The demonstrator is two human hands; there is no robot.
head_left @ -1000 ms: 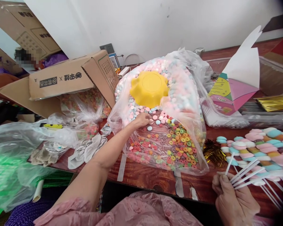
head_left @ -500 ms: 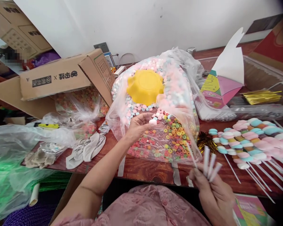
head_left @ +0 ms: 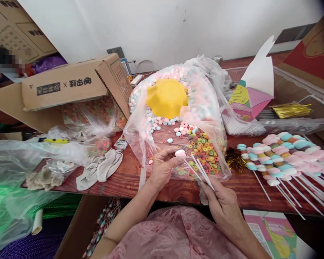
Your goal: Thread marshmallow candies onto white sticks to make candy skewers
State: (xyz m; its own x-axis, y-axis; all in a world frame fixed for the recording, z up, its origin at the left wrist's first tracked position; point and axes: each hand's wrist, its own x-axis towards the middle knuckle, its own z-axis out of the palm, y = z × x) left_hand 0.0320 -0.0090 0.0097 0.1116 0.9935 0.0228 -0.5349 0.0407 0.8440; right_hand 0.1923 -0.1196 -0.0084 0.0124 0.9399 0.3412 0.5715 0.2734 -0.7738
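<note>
Between the thumb and fingers of my left hand (head_left: 163,167) is a pink-and-white marshmallow (head_left: 180,153). My right hand (head_left: 223,199) grips several thin white sticks (head_left: 201,169), their tips pointing up and left, close to the marshmallow. Whether a tip touches it I cannot tell. Behind the hands lies an open clear plastic bag (head_left: 135,133) with loose pink, white and blue marshmallows (head_left: 183,128) and colourful ring-shaped candies (head_left: 205,147). A yellow wavy-edged bowl (head_left: 167,98) rests upside down among the marshmallows. Finished-looking marshmallow skewers (head_left: 288,154) lie to the right.
An open cardboard box (head_left: 70,86) holding bagged ring candies stands at the left. Pale cloth gloves (head_left: 99,167) lie before it. A clear plastic tray (head_left: 294,122) with gold twist ties (head_left: 291,110) is at the right. Golden tinsel (head_left: 235,160) sits near the skewers.
My right hand has moved left and up with the sticks, close to my left hand. My left hand has come slightly nearer to me, still holding the marshmallow.
</note>
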